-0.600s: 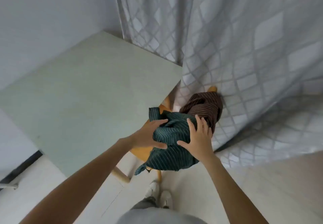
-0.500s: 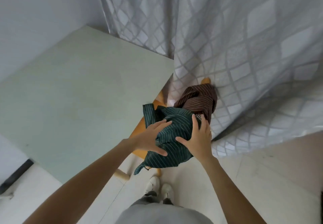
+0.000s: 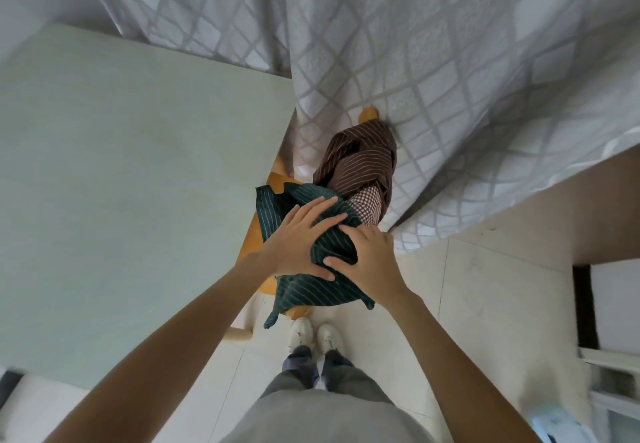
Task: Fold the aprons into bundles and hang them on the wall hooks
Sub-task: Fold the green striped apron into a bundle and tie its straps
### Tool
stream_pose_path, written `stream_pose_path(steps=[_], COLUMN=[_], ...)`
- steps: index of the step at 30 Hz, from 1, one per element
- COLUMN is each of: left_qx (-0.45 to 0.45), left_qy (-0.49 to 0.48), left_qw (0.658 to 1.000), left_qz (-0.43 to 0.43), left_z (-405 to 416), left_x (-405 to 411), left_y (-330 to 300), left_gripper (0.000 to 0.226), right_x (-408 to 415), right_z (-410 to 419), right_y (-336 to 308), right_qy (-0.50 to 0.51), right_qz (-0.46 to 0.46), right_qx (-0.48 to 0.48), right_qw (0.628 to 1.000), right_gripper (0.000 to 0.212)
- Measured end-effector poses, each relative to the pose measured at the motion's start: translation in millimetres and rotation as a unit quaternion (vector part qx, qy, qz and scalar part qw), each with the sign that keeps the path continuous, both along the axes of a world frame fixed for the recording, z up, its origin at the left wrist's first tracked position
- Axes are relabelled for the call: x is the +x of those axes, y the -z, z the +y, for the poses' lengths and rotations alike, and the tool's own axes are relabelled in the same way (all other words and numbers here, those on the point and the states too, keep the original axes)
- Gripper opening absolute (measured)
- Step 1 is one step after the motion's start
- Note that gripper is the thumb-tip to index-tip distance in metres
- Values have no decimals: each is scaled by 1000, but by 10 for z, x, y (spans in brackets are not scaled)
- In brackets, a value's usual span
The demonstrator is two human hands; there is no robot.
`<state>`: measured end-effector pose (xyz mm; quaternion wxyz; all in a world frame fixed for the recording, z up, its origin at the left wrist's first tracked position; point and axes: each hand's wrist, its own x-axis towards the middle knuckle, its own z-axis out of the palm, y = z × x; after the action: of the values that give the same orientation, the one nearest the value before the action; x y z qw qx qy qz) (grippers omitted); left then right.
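Observation:
A dark green striped apron [image 3: 311, 290] lies bunched on the seat of a wooden chair [image 3: 254, 238]. My left hand [image 3: 298, 245] lies across its top with the fingers spread and straight, the thumb under a fold. My right hand [image 3: 370, 262] grips the apron's right side, its fingers curled into the cloth. Behind it on the chair sits a brown striped apron [image 3: 360, 158], with a red-checked cloth [image 3: 365, 202] showing beneath it. No wall hooks are in view.
A pale green table [image 3: 131, 183] fills the left, its edge right beside the chair. A grey diamond-patterned curtain [image 3: 433, 62] hangs behind the chair and drapes to the right. My white shoes [image 3: 315, 333] stand on a tiled floor. White furniture [image 3: 616, 356] stands at the right edge.
My right hand has curled its fingers into the green apron and drawn in beside my left hand, which has slid further across the top of the bundle. The camera has tilted down.

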<state>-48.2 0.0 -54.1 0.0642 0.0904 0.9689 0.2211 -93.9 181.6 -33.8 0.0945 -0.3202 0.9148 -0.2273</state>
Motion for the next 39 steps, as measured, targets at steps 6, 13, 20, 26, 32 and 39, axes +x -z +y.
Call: stream_pose_path(steps=[6,13,20,26,32,39], left_qx=[76,92,97,233,314,123], left_qy=[-44,-101,-256,-400,-512,-551], left_qw=[996,980,962,875,798,818], left_qz=[-9,-147,-15,143,54,112], left_z=[51,156,188,-123,-617,-1828], left_x=[254,772,1134,1724,2393,3136], left_y=[-38,-166,-338,-597,-840,-1169], left_gripper=[78,122,54,30,11,28], right_x=[253,264,448,889,1253,1525], right_z=[141,182,57,-212,-1028,-2376], right_y=[136,-22,-403,-530,-668,-1049], right_qy=[-53,-57,-187,-235,-269,-332], right_qz=[8,126,-84,-111,-291,-285], right_qx=[28,-26,-127,-71,-174,-182], right_qw=[998,990,970,963,901,881], right_gripper=[78,51,36,88,66,46])
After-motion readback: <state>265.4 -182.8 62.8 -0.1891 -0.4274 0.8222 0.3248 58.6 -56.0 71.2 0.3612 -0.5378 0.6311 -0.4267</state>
